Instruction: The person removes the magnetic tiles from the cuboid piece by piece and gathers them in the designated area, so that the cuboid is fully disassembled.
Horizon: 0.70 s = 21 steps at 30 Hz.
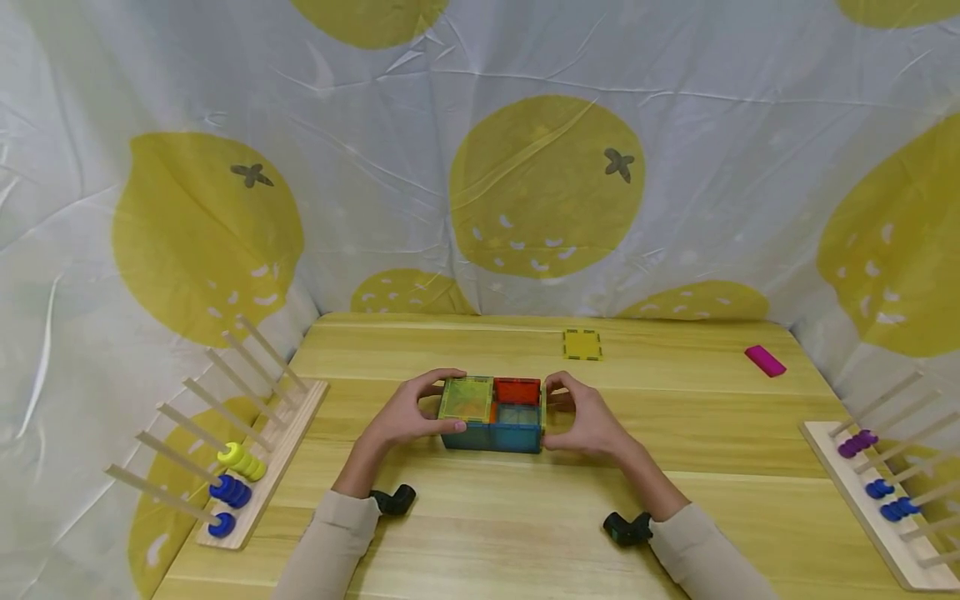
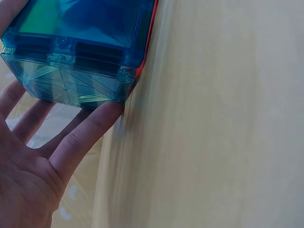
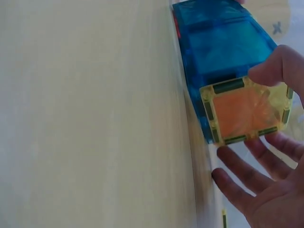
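Note:
A box of see-through magnetic tiles [image 1: 491, 438] sits on the table in the head view, with blue walls, a red tile [image 1: 517, 391] at the back and a yellow tile [image 1: 467, 398] over its left half. The right half is uncovered on top. My left hand [image 1: 408, 408] grips the left end, thumb in front and fingers behind. At the right end, my right hand [image 1: 588, 417] pinches a yellow square tile [image 3: 247, 111] between thumb and fingers by opposite edges. That tile stands upright against the box; whether it fully touches cannot be told.
A loose yellow tile [image 1: 582, 344] lies behind the box, and a magenta block [image 1: 765, 361] at the back right. Wooden peg racks with colored beads stand at the left [image 1: 262, 467] and right [image 1: 862, 492]. A lemon-print cloth [image 1: 375, 192] hangs behind the table.

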Motion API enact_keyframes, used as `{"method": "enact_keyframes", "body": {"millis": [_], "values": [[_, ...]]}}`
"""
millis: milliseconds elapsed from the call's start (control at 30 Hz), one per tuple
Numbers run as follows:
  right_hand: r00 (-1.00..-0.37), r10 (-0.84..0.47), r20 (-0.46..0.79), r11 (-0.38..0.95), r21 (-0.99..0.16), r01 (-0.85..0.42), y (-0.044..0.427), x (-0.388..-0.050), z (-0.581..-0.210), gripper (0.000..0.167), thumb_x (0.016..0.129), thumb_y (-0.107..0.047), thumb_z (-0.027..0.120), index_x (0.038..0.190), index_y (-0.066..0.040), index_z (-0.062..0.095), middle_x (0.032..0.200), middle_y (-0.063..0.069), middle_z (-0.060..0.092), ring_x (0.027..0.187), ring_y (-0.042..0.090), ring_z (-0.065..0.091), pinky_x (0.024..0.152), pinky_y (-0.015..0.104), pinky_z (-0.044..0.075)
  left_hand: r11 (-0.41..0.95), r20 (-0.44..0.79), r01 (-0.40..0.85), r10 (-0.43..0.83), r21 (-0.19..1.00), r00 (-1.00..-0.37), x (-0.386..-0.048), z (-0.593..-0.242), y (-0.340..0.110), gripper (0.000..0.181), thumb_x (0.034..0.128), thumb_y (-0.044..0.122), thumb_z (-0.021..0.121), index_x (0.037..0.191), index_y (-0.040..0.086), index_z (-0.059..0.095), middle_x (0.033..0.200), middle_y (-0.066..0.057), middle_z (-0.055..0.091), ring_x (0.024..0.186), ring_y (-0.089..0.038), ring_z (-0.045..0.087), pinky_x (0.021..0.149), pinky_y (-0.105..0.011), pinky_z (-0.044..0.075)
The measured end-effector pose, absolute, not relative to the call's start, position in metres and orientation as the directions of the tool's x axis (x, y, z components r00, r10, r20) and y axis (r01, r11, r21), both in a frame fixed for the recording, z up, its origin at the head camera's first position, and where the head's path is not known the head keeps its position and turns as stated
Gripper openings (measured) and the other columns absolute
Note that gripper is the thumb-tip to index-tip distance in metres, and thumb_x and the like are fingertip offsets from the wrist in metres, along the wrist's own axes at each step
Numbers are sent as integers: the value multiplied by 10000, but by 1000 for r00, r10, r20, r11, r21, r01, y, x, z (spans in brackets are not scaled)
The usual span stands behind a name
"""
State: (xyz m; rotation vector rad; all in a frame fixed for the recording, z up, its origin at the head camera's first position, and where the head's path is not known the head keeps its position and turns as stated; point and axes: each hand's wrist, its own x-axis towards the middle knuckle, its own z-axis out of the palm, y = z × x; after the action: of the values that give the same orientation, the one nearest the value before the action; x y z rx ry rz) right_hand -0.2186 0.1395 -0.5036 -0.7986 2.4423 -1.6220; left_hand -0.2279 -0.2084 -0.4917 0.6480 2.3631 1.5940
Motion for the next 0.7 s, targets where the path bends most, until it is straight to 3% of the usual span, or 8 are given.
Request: {"method": "enact_keyframes", "body": {"millis": [433,700], "values": [[-854,-451,259,275,-870,-409,139,-217,-505,717,664,-70,878,1285,-92,520,1172,142,580,1071,358,626,956,547,576,315,68,247,485,916,-872,-228,-492,-208,725,832,194,885,1466,296,547,1515,-32,505,1377,-442,507,760,-367,642],[-857,-444,259,261,-878,-401,145,-218,-504,712,697,-60,852,1299,-16,474,1240,225,573,1110,377,640,964,589,559,302,62,231,480,925,-875,-227,-491,-206,725,826,191,891,1459,295,553,1502,-32,509,1372,-432,509,776,-370,641]]}}
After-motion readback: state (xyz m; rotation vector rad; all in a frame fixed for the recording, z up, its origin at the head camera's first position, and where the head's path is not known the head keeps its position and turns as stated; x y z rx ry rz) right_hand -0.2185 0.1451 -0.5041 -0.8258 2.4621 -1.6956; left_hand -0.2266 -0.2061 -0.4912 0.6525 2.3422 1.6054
